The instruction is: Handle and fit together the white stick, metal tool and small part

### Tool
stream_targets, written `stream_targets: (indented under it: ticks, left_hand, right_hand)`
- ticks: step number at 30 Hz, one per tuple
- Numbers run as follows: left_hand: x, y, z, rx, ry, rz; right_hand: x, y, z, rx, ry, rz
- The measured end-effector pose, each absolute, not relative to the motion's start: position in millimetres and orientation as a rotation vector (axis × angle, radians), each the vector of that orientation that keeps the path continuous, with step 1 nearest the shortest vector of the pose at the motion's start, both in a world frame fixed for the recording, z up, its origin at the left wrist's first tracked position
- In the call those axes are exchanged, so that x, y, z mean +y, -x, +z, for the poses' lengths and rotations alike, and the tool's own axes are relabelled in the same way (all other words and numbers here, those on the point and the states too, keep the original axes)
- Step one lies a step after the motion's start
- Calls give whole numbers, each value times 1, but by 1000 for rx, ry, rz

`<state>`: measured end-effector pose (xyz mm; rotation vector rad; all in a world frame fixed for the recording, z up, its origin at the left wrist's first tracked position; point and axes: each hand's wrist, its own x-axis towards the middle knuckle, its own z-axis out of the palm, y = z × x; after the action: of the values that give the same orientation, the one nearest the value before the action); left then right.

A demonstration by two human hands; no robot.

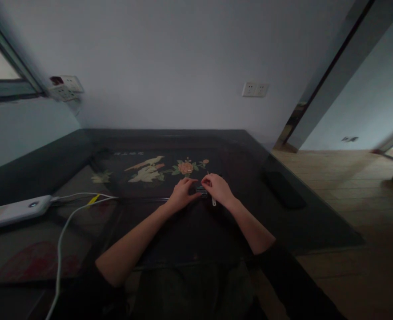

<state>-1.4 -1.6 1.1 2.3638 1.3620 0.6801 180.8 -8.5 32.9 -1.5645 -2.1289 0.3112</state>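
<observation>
My left hand [182, 194] rests on the dark glossy table [170, 231], its thumb and forefinger curved and apart. Between the hands lies a small dark, shiny piece with pale lines [201, 191]; the left thumb is at its edge, and I cannot tell whether it presses on it. Just right of it, my right hand [219, 189] has thumb and forefinger pinched together above the piece. A slim pale strip with a hole near its end [214, 202] sticks out below the right hand; its middle is hidden. What sits in the pinch is too small to make out.
A black phone-like slab [285, 190] lies to the right. On the left are a white power strip [19, 211] and a white cable [60, 249] with a yellow tag [94, 199]. Sockets [255, 89] are on the wall behind the table.
</observation>
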Motion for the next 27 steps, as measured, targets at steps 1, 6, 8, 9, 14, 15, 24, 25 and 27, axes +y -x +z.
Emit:
stream_targets:
  ticks: [1,6,8,9,14,15,24,25,27]
  left_hand:
    - [-2,-1,0,1386,-2397,630]
    - [-5,-5,1,1420,-2479,535]
    - [-5,-3,2,1411,-2482,516]
    - [-5,-2,3,1403,-2484,505]
    - [-5,4,6,1373,-2512,446]
    - [-5,5,7,1372,-2518,432]
    - [-13,7,19,1370,-2620,303]
    - [-15,6,21,1382,-2630,297]
    - [-18,4,24,1404,-2646,292]
  right_hand:
    - [-8,-180,30,-2150,1580,280]
    - [-10,-185,20,-2216,1638,225]
    - [-10,-186,19,-2234,1646,229]
    - [-10,-186,19,-2244,1643,231]
    - [-12,-183,18,-2270,1602,236]
    - [-12,-182,18,-2268,1596,242]
    - [-9,-180,12,-2247,1536,316]
    - [-9,-180,12,-2244,1536,317]
    - [-9,-180,11,-2237,1542,319]
